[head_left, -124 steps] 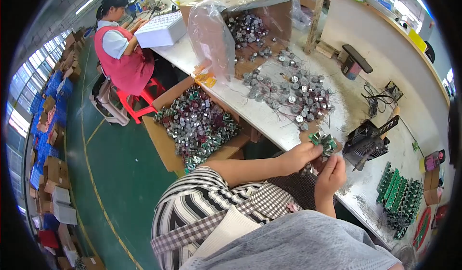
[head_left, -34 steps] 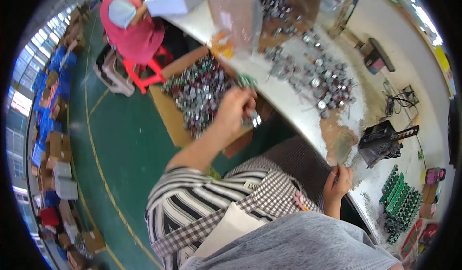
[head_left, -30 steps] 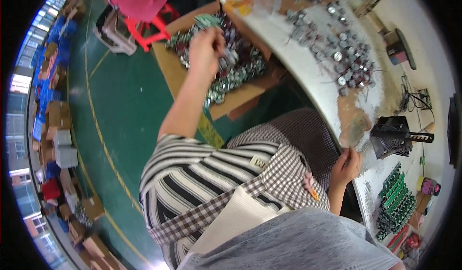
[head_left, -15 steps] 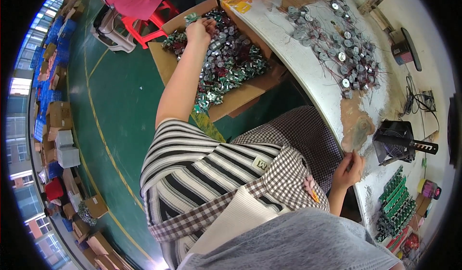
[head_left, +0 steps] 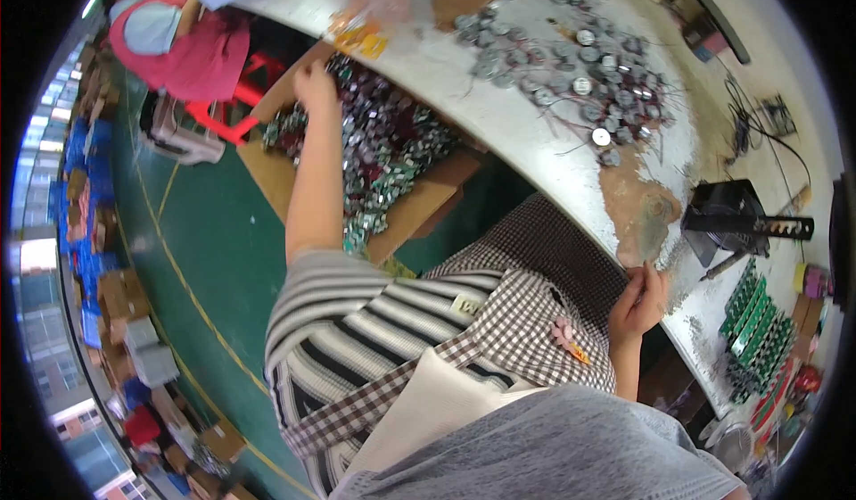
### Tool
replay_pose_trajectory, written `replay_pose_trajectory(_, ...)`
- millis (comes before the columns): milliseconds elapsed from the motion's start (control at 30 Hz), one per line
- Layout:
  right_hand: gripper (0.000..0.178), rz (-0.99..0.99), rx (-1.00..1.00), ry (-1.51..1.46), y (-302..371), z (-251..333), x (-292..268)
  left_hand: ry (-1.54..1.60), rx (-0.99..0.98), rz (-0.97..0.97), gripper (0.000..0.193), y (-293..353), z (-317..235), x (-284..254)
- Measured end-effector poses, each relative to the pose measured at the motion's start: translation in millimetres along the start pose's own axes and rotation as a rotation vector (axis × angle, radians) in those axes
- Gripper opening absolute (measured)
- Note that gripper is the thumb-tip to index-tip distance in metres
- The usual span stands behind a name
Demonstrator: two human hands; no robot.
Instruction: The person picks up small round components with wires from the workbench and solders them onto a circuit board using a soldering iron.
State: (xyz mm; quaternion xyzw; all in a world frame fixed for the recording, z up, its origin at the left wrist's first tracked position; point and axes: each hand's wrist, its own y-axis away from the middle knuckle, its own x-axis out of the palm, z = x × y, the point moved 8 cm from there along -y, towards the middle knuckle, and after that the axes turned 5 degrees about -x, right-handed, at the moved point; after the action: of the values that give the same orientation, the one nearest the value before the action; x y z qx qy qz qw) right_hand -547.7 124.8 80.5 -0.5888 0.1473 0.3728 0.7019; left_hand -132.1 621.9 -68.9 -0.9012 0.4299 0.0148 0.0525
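Note:
My left hand (head_left: 316,87) is over the far-left corner of an open cardboard box (head_left: 254,168), its fingers bent and blurred; no part shows clearly in them. The box holds a heap of small silver cylindrical parts with green circuit boards (head_left: 390,181) and dark red wires. My right hand (head_left: 640,301) rests at the near edge of the white worktable (head_left: 535,157). Its thumb and fingertips are pinched together beside a worn brown patch (head_left: 635,201); whatever they grip is too small to make out.
Round silver parts with thin wires (head_left: 580,85) are spread over the table. A black fan-like device (head_left: 727,210) and a stack of green circuit boards (head_left: 758,322) stand on the right. Another person in a red apron (head_left: 209,58) is beyond the box, near a red stool (head_left: 236,125).
My view has swung, bringing more of the other person into sight. The green board piece seen at my left hand no longer shows there. My right hand stays pinched at the table edge.

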Motion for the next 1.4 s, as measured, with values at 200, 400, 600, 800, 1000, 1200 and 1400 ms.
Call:
replay_pose_trajectory(200,0.037,0.077,-0.122,-0.072,-11,14,-1,0.382,0.061,1.081,0.019,321,-167,46)
replay_pose_trajectory(400,0.042,-0.014,-0.122,-0.057,-3,21,-16,0.031,0.419,1.851,0.017,525,-190,94)
replay_pose_trajectory(600,0.029,-0.108,0.024,-0.024,36,-11,-65,-0.137,-0.079,2.069,0.024,580,-167,120)
replay_pose_trajectory(800,0.013,-0.230,0.076,0.055,70,-59,-126,-0.177,-0.337,1.876,0.029,572,-167,141)
replay_pose_trajectory(1000,0.021,-0.387,0.379,0.660,98,-133,-198,-0.145,-0.368,1.857,0.021,557,-161,158)
replay_pose_trajectory(1200,0.014,-0.083,0.469,0.752,72,-174,-164,-0.136,-0.327,1.869,0.017,564,-159,155)
replay_pose_trajectory(1400,0.013,-0.158,0.427,0.480,60,-184,-155,-0.161,-0.411,1.890,0.019,564,-156,147)
